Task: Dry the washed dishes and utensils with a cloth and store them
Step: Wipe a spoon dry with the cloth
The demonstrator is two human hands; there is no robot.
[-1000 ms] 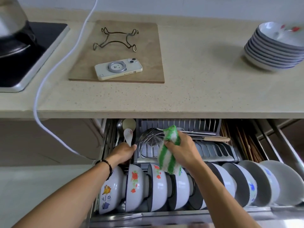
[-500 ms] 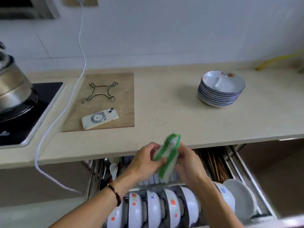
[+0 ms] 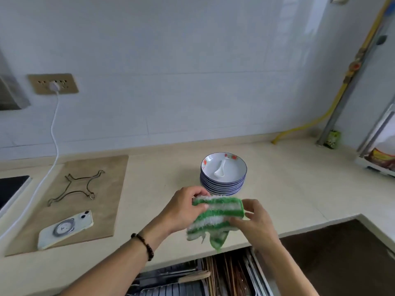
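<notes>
Low in the middle of the frame, the left hand (image 3: 183, 210) and right hand (image 3: 254, 221) both pinch the green and white cloth (image 3: 215, 216), stretched sideways between them. Just behind it sits the stack of plates (image 3: 223, 178), a white spoon (image 3: 220, 170) on top, closer to the left hand.

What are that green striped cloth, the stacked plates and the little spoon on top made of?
The cloth, held by both the left hand and right hand, looks like fuzzy knitted yarn, probably synthetic: its edges are shaggy. The stacked plates seem glazed ceramic: glossy white, blue rims, painted red flowers. The spoon looks like the same glossy white ceramic.
</notes>
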